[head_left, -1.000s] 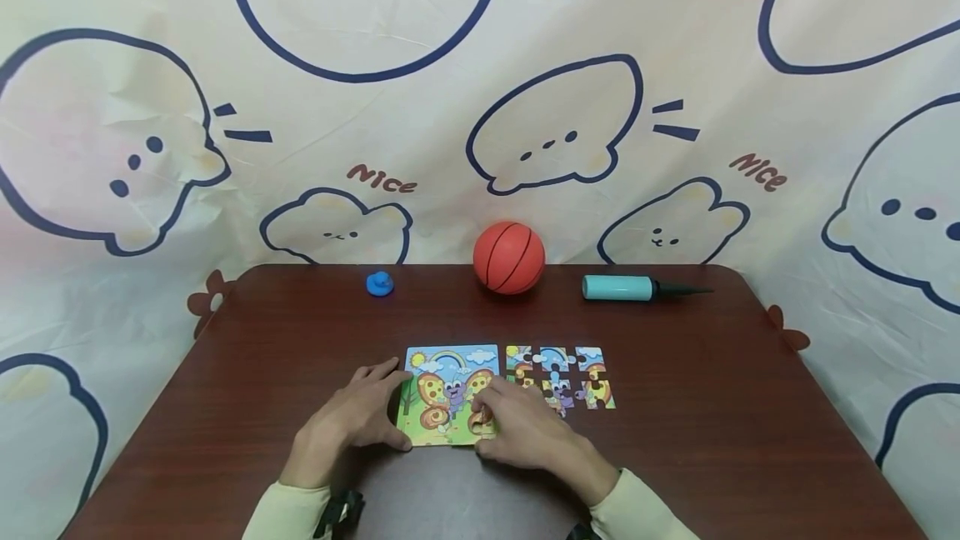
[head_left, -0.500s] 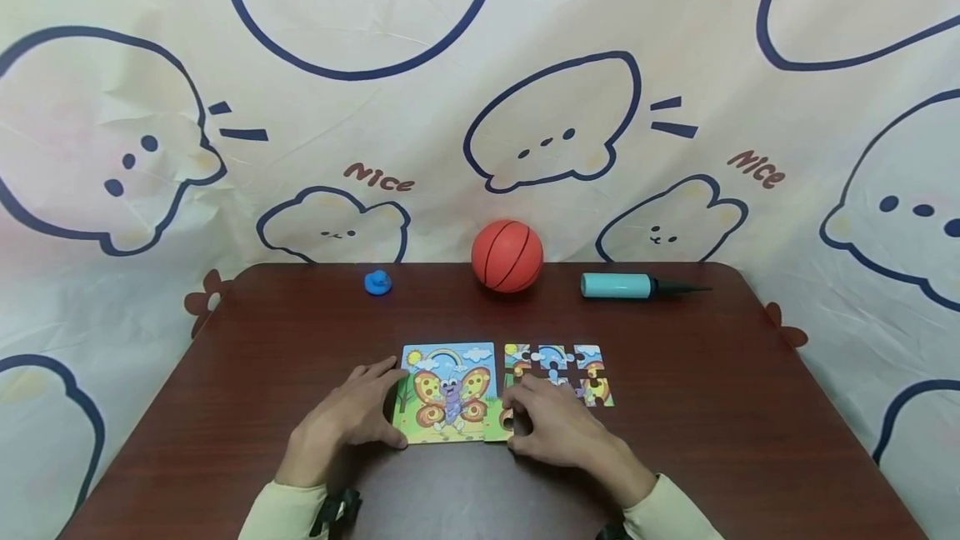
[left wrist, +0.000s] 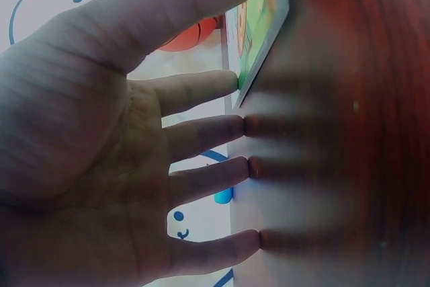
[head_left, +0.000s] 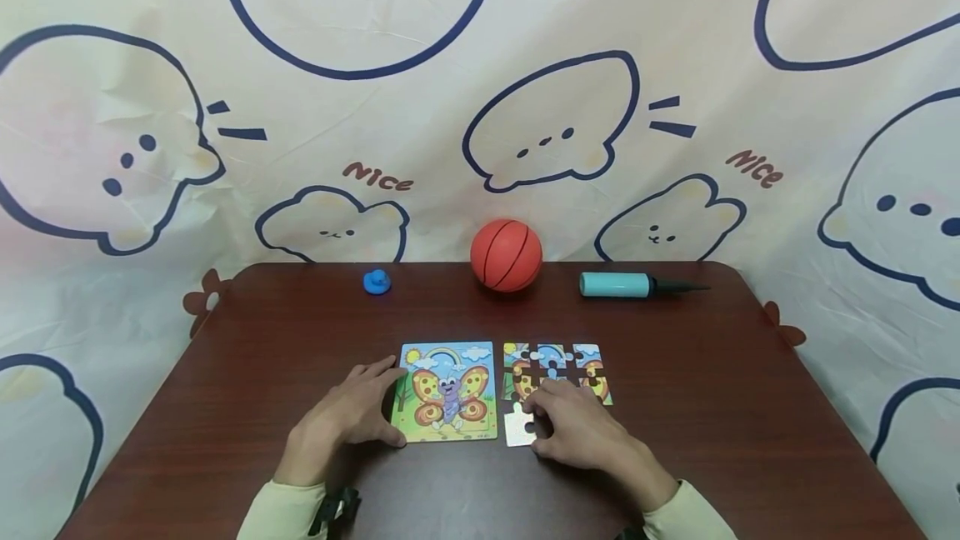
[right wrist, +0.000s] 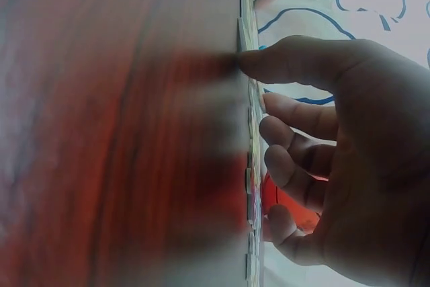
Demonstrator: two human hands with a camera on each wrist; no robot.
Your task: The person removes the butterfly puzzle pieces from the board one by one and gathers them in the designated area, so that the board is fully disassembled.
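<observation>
A butterfly puzzle board (head_left: 447, 390) lies flat on the dark wooden table (head_left: 300, 332). My left hand (head_left: 378, 407) rests at its left edge, fingers straight, fingertips (left wrist: 235, 126) on the table and board (left wrist: 259, 38). Just right of the board lies a single puzzle piece (head_left: 517, 426), pale side up. My right hand (head_left: 537, 417) pinches its right edge between thumb and curled forefinger; the thumb (right wrist: 269, 62) presses at table level. Several loose picture pieces (head_left: 557, 363) lie in a block behind that hand, partly hidden by it.
Along the table's far edge stand an orange ball (head_left: 506, 255), a small blue object (head_left: 377, 282) and a teal hand pump (head_left: 626, 285). A cartoon-printed cloth (head_left: 480, 107) hangs behind. Bare wood stretches to the left and right of the puzzle.
My right hand has slid from the board's lower right corner to the right, and one piece has come out with it onto the table. The left hand has stayed at the board's edge.
</observation>
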